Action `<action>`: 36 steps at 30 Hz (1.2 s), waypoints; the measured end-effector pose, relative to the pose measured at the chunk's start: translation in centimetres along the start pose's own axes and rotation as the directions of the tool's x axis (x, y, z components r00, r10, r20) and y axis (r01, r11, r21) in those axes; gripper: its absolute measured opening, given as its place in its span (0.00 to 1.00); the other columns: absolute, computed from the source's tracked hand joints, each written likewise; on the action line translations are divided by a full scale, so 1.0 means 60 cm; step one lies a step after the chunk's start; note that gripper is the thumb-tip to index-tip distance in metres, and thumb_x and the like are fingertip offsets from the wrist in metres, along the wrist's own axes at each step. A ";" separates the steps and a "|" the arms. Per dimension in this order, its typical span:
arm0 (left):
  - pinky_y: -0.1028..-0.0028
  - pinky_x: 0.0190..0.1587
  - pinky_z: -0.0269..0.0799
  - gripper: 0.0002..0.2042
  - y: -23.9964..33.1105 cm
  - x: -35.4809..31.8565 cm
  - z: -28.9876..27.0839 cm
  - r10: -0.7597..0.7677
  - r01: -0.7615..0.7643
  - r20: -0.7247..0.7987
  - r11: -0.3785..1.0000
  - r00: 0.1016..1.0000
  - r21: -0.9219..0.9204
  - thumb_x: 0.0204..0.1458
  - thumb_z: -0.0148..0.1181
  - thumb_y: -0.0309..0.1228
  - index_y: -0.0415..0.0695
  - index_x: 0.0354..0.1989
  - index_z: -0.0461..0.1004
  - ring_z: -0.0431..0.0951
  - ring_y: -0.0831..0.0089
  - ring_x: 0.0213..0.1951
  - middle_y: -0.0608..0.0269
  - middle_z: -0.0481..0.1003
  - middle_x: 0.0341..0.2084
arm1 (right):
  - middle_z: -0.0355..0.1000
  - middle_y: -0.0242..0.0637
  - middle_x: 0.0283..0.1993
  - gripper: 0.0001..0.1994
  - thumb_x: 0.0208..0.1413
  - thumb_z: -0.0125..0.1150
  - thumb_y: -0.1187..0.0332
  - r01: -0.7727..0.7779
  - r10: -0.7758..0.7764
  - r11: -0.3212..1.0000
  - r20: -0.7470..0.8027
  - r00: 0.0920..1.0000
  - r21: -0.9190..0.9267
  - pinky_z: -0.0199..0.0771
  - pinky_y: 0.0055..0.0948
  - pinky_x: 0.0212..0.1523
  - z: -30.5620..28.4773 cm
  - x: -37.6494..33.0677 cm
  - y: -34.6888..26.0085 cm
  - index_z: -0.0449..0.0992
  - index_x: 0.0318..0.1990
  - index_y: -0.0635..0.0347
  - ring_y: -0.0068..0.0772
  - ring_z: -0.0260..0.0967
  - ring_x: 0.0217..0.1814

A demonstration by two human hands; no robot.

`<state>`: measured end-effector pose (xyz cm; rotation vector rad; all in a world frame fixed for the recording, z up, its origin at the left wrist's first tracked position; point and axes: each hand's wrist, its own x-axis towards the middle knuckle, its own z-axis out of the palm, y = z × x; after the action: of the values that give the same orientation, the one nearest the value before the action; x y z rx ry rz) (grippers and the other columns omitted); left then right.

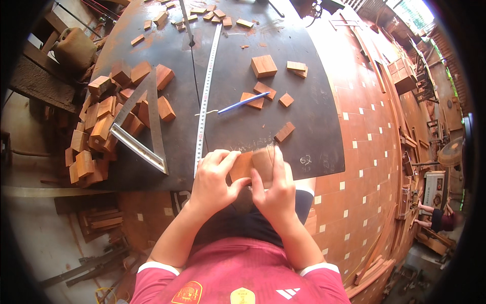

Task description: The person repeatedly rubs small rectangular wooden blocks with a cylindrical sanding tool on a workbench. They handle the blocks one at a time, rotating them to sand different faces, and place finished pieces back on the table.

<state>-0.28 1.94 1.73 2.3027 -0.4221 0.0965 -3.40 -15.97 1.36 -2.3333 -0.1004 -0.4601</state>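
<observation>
Close to my body at the table's near edge, my left hand is closed around a reddish wooden block. My right hand pinches a dull brown piece, which looks like sandpaper, between thumb and fingers against the block's right side. Just beyond my right fingers lies a small wooden block. Farther off, a blue pen rests across another block. To the left of my hands, a white measuring tape runs away along the dark table.
A big pile of wooden blocks covers the table's left side, with a metal set square leaning over it. Small offcuts lie scattered at the far end. Right of the table is a tiled floor; another person is far right.
</observation>
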 end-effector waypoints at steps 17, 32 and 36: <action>0.56 0.57 0.76 0.31 0.003 -0.002 0.003 0.002 -0.002 -0.013 1.000 1.000 0.013 0.42 0.83 0.35 0.36 0.56 0.81 0.80 0.49 0.51 0.48 0.79 0.47 | 0.78 0.64 0.54 0.33 0.61 0.72 0.70 -0.126 0.116 0.984 0.081 0.990 0.129 0.82 0.46 0.54 -0.034 -0.039 -0.014 0.68 0.71 0.76 0.62 0.81 0.53; 0.56 0.57 0.75 0.31 0.001 -0.004 0.002 0.007 -0.007 -0.012 0.999 1.000 0.033 0.41 0.80 0.30 0.38 0.58 0.80 0.80 0.49 0.52 0.50 0.79 0.49 | 0.76 0.63 0.47 0.38 0.58 0.75 0.68 0.005 -0.013 0.997 0.104 0.995 0.077 0.83 0.47 0.45 -0.019 -0.023 -0.019 0.65 0.73 0.75 0.63 0.80 0.46; 0.55 0.58 0.75 0.31 0.006 -0.004 0.004 -0.005 0.005 -0.011 1.000 1.000 0.012 0.45 0.83 0.37 0.36 0.57 0.80 0.80 0.48 0.52 0.49 0.79 0.50 | 0.78 0.65 0.54 0.33 0.60 0.74 0.67 -0.091 0.095 0.986 -0.022 0.995 0.137 0.81 0.49 0.56 -0.016 0.030 0.013 0.70 0.68 0.77 0.65 0.80 0.54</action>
<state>-0.67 1.59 1.76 2.3143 -0.4108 0.1100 -1.85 -17.31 2.08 -2.1867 -0.0091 -0.4259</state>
